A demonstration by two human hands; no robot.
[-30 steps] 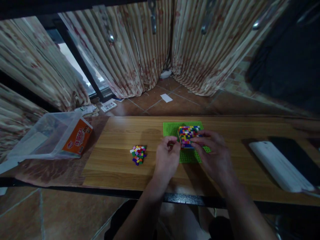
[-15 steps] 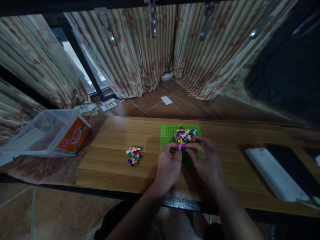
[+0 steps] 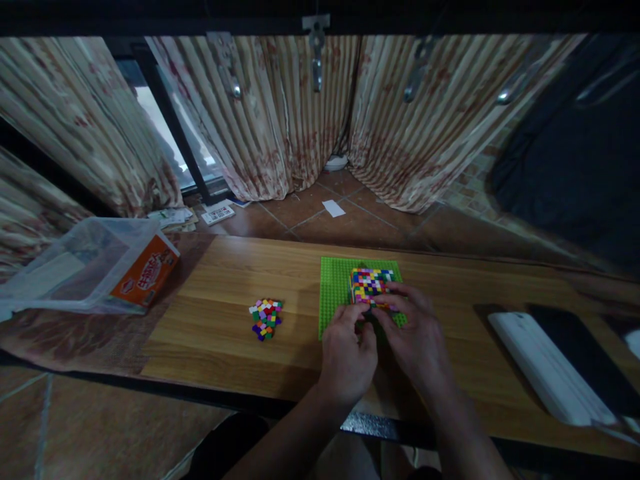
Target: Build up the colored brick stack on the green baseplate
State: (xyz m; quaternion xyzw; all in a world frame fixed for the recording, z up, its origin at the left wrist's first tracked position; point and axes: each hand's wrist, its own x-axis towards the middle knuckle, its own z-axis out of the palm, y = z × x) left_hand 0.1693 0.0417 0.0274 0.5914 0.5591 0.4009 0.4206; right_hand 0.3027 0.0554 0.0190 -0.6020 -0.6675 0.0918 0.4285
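A multicoloured block of small building bricks (image 3: 367,283) stands on a green studded baseplate (image 3: 333,293). At its front left corner is my left hand (image 3: 349,350), fingers curled in a pinch; whatever is between the fingertips is too small and dark to name. My right hand (image 3: 415,330) grips the block's right side and front edge, with its fingertips close to those of the left. Both hands hide the block's front and part of the baseplate. Left of the baseplate, a loose pile of coloured bricks (image 3: 267,318) lies on the wooden tabletop (image 3: 215,313).
A clear plastic bin (image 3: 90,260) with an orange label stands at the far left. To the right lie a white oblong device (image 3: 547,367) with a cable and a dark flat object (image 3: 590,353). The table's black front edge (image 3: 200,398) runs close to my forearms.
My left hand has turned and shifted slightly right and down at the block's front corner. The right hand keeps its place at the block. The whole view has tilted a little.
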